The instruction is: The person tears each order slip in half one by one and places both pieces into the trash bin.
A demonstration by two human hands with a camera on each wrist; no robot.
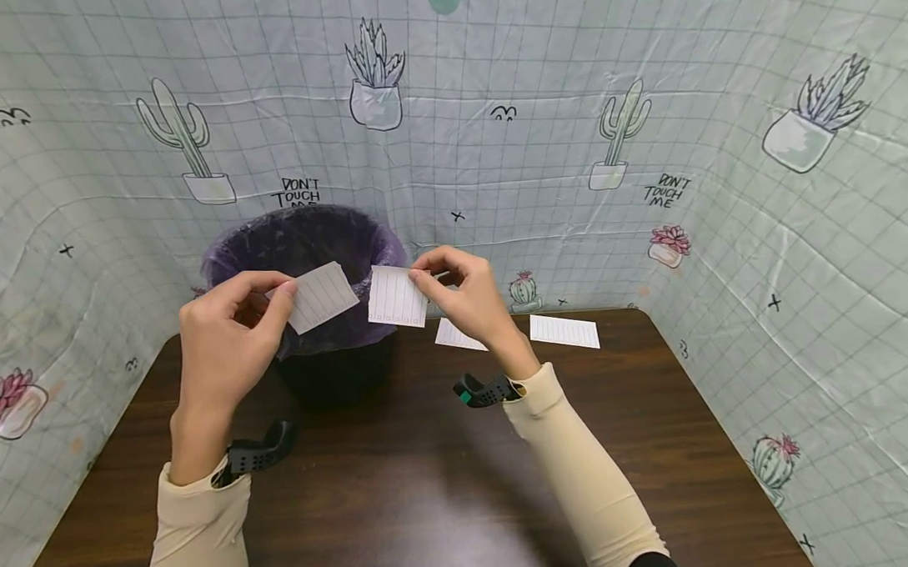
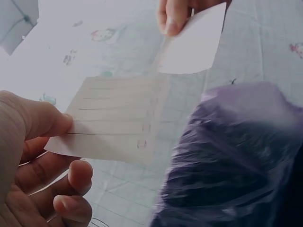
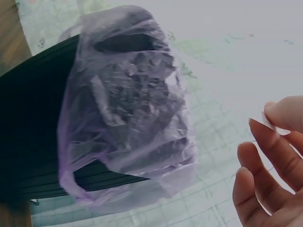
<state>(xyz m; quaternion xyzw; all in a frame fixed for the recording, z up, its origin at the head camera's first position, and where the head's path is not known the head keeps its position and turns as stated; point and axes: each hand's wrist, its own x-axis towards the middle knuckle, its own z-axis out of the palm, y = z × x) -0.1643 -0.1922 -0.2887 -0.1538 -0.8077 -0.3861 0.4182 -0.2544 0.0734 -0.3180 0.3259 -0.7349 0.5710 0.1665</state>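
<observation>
Between thumb and forefinger, my left hand (image 1: 219,342) pinches a piece of lined white paper (image 1: 323,298), held over the front rim of a trash can (image 1: 337,371). My right hand (image 1: 473,295) pinches a second lined paper piece (image 1: 398,297) near the can's right rim. The two pieces are apart, and each has a slightly uneven edge. In the left wrist view the left piece (image 2: 113,118) shows ruled lines and small printed marks. From the right wrist, the fingers (image 3: 272,149) show, but the paper there is barely visible.
A purple plastic bag (image 3: 132,90) lines the dark can and folds over its rim. Two lined paper slips, a partly hidden one (image 1: 456,337) and another (image 1: 564,330), lie at the back of the brown wooden table (image 1: 401,485). Cactus-printed cloth (image 1: 495,165) surrounds the back and sides.
</observation>
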